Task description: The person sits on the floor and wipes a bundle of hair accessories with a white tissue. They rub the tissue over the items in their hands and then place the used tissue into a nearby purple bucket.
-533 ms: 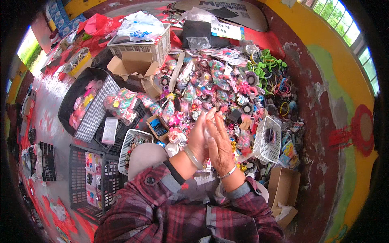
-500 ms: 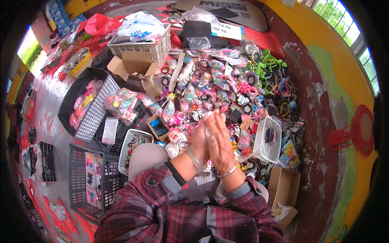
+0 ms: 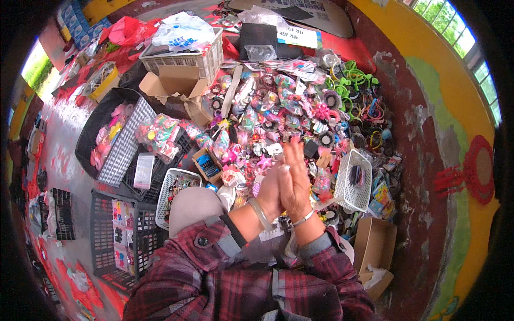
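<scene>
My left hand [image 3: 270, 191] and my right hand [image 3: 296, 187] are raised palm to palm in front of me, touching each other. The right fingers stretch up and away from me; the left fingers are partly covered by the right hand. Nothing shows between the palms. A bangle [image 3: 260, 213] circles the left wrist and a silvery bracelet [image 3: 303, 218] the right. Below and beyond the hands spreads a big heap of small hair accessories [image 3: 262, 128], many in clear bags. The white basket [image 3: 368, 184] holding dark items is nearest the right hand.
On the left stand a black crate [image 3: 143, 235] with carded hair clips, a white basket [image 3: 163, 206], a small carton of blue items [image 3: 205, 151] and a houndstooth box [image 3: 127, 144]. Behind are an open cardboard box [image 3: 176, 80] and a grey crate [image 3: 211, 61]. A cardboard box [image 3: 369, 241] sits near right.
My hands have shifted against each other: the left has slid lower along the right palm, and the right fingers now reach above it. The view has moved slightly.
</scene>
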Demonstrator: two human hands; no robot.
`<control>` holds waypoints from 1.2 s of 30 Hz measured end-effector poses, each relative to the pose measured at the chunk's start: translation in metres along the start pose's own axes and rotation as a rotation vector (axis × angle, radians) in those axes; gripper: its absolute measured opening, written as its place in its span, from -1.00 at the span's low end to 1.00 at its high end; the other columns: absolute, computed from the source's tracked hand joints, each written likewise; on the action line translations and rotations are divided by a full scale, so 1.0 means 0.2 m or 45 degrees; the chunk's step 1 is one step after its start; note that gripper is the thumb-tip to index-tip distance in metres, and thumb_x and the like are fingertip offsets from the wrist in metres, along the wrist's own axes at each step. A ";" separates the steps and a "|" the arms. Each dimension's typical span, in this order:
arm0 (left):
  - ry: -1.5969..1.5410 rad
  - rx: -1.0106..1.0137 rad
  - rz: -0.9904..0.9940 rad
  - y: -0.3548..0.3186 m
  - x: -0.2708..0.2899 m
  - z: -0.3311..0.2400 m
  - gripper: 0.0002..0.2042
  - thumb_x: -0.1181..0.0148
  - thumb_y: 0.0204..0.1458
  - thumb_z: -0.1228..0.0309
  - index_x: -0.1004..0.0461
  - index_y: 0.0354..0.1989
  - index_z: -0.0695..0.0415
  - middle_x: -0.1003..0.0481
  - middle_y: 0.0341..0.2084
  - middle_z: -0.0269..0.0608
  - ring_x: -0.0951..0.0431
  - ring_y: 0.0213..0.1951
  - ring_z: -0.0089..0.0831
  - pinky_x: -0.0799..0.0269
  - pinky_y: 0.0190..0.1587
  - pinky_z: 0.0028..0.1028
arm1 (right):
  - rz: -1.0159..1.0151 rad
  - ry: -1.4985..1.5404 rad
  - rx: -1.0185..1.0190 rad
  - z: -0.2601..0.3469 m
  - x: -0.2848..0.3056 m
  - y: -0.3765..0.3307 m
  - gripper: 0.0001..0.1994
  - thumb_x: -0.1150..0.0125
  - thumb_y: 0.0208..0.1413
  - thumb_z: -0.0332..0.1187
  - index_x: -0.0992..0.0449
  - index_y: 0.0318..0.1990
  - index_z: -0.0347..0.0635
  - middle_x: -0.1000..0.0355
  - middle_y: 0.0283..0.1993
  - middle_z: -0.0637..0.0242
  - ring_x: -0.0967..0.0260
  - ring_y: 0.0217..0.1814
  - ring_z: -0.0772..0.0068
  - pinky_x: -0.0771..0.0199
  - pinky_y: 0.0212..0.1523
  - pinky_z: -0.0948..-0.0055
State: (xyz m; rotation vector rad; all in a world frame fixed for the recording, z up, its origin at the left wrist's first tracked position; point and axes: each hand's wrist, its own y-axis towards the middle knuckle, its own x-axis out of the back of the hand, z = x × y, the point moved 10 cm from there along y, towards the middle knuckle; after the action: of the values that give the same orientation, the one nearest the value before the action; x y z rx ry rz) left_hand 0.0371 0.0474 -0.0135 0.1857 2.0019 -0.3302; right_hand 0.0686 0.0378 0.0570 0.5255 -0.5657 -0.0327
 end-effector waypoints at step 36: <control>-0.105 0.157 -0.150 -0.02 0.01 0.05 -0.64 0.14 0.17 0.16 -0.35 0.02 0.10 -0.36 0.01 -0.28 -0.36 0.02 -0.40 -0.24 0.09 -0.41 | -0.105 -0.109 -0.193 -0.22 0.04 -0.04 -0.59 0.19 0.19 -0.28 -0.25 0.15 -0.24 -0.04 0.28 -0.06 0.12 0.36 -0.09 0.17 0.33 0.20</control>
State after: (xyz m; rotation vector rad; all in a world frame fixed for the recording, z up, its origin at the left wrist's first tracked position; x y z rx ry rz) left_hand 0.0433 0.0410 -0.0178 0.1301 1.9164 -0.5292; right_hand 0.0998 0.0495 0.0252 0.4005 -0.6197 -0.1759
